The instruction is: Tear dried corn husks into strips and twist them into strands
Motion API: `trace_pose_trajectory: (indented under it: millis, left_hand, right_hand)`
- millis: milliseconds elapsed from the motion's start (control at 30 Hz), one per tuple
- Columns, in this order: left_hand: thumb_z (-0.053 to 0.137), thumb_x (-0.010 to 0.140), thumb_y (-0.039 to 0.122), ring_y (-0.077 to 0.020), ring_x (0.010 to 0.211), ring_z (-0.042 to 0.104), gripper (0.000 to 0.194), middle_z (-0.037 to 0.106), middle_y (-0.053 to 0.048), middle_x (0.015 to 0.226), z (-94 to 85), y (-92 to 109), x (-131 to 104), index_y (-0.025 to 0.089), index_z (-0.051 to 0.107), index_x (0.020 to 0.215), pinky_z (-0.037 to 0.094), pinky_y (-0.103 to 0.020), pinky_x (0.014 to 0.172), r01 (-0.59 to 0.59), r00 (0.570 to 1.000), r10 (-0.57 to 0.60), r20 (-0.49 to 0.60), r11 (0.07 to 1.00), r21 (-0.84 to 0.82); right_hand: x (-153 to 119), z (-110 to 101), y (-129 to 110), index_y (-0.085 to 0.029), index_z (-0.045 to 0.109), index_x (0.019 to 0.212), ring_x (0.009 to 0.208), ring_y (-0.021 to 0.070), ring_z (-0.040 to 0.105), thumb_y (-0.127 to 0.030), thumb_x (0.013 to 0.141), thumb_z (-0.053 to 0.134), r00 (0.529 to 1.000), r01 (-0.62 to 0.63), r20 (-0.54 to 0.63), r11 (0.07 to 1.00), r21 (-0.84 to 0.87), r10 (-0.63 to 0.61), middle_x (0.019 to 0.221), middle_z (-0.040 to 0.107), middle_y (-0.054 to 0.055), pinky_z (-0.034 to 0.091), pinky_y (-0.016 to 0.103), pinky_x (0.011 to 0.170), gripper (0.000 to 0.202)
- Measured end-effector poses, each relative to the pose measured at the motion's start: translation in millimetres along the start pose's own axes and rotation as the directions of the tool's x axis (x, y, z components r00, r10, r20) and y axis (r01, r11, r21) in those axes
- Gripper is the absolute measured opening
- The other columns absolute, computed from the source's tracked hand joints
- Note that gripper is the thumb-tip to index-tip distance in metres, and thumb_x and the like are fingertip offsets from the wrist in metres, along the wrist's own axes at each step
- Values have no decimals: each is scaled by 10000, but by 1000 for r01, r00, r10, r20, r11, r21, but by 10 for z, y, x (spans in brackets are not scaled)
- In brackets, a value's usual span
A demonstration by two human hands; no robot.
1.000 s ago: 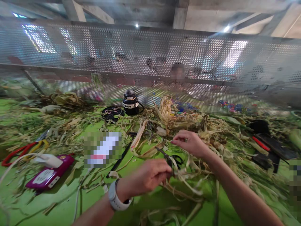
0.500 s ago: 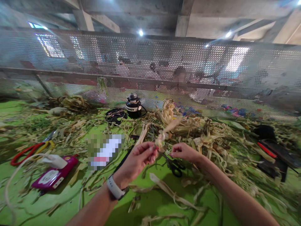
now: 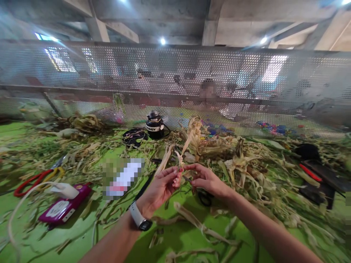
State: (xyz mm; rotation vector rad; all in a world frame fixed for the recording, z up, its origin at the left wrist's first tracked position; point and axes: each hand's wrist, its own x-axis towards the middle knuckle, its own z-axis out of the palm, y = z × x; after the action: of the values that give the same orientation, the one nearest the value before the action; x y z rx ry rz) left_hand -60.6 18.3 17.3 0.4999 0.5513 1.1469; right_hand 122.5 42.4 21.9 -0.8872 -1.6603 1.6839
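My left hand (image 3: pixel 163 187), a watch on its wrist, is closed in a pinch on a small pale corn husk piece (image 3: pixel 179 160). The piece stands up from the fingertips, its upper end thin. On its right side my right hand (image 3: pixel 207 179) reaches in, the index fingertip at the base of the piece and the thumb held apart below. Black-handled scissors (image 3: pixel 204 197) lie on the green table under my right hand, partly hidden by it. A bundle of dried corn husk (image 3: pixel 195 133) stands just behind.
Husk scraps cover much of the green table (image 3: pixel 109 241). At left lie red-and-yellow-handled scissors (image 3: pixel 35 180) and a purple power strip (image 3: pixel 65 208) with a white plug. A black jar (image 3: pixel 155 126) stands before the perforated metal screen (image 3: pixel 170 65); people sit beyond it.
My right hand has moved left and its index finger has stretched out to the husk piece. The piece has tilted from leaning right to more upright. My left hand has shifted slightly left.
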Motion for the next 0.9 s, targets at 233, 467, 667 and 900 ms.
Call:
trace_pose_trajectory:
  millis: [233,467,667,900]
  left_hand:
    - [733,655,83,-17,471,454,136,564,2,612,-19,-56,-17,76,640,754,391,-106,442,108,993,-109,43,994,31]
    - [725,651,68,-7,461,440,123,557,4,611,-24,-39,-19,82,634,733,372,-94,430,105,994,-105,43,994,3]
    - [670,681,19,-3,450,444,118,555,-5,609,-8,-49,-33,64,636,785,371,-82,416,173,984,-170,43,982,-73]
    - [610,728,-3,-7,468,481,83,552,-8,627,-8,-10,-41,69,620,767,403,-73,428,140,990,-138,26,984,-108]
  right_hand:
    - [32,119,119,-194,550,993,547,61,474,-287,689,681,999,7,37,974,225,-15,817,562,-8,406,179,479,345]
    - [74,86,175,-173,573,892,583,69,482,-391,705,707,996,65,-75,990,126,-56,723,536,-23,412,183,535,317]
    - [58,135,152,-191,536,977,616,81,539,-333,679,734,996,17,74,961,275,-39,860,569,0,465,201,537,385]
    - [66,131,194,-188,540,1000,404,22,404,-366,683,735,999,-33,28,961,273,26,622,505,-75,342,146,393,413]
